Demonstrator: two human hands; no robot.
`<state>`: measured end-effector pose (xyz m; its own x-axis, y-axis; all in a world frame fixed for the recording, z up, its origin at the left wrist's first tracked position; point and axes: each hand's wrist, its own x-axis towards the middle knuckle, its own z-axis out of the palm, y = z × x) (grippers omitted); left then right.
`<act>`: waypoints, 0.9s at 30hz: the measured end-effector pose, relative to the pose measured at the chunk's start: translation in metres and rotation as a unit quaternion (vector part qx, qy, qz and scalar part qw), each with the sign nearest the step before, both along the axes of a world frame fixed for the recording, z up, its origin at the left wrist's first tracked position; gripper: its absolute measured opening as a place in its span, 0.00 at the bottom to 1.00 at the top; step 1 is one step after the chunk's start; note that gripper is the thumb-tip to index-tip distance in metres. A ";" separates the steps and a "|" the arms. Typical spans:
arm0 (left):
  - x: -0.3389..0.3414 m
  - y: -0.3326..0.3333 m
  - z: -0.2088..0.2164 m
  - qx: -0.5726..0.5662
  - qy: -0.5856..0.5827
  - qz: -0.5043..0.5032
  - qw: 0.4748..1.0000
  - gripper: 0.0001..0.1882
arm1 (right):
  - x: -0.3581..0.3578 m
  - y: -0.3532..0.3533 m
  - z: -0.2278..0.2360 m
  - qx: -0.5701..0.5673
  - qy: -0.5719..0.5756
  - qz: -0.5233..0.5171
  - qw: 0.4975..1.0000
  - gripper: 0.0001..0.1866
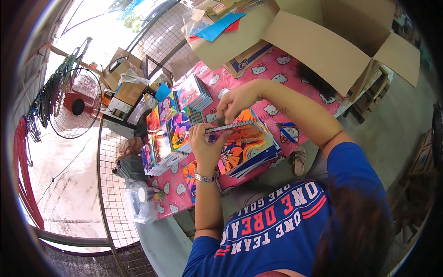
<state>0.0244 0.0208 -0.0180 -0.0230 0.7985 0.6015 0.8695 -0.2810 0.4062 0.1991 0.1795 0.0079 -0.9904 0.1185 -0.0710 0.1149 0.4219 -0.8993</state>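
At the left hand (206, 145), notebook (236, 125) apparently extends rightward.

- Stack of notebooks (249, 148): lies slightly uneven at the edges, bright orange swirls on top.
- Spiral notebook (237, 125): held at the stack's far edge, pale coil showing.
- Small dark item (220, 121): pinched beside the coil, too small to identify.

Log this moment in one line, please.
Left grip: holding spiral-bound notebook; Right grip: beside its coil; Around: notebook stacks, pink patterned tablecloth
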 end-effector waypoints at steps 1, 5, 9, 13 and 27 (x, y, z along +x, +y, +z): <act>-0.001 0.000 -0.001 -0.002 -0.012 0.001 1.000 0.23 | 0.001 -0.004 0.000 -0.121 0.067 0.004 0.990 0.27; 0.003 -0.004 0.003 -0.013 -0.032 -0.002 0.999 0.23 | 0.003 -0.008 -0.003 -0.222 0.119 0.032 0.967 0.26; 0.000 -0.009 0.003 -0.015 -0.022 0.008 1.000 0.21 | -0.007 -0.002 -0.004 -0.167 0.088 0.016 0.982 0.23; -0.004 -0.008 0.006 -0.022 -0.040 -0.003 0.999 0.19 | -0.010 0.000 0.004 -0.139 0.043 0.000 0.989 0.25; -0.050 -0.001 -0.012 -0.174 -0.319 -0.068 0.929 0.13 | -0.039 0.010 -0.001 -0.066 -0.004 0.023 0.998 0.33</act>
<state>-0.0255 0.0199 -0.0302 -0.1709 0.9635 0.2059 0.3868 -0.1266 0.9134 0.1603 0.1896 0.0074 -0.9940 0.0630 -0.0899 0.1050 0.3054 -0.9464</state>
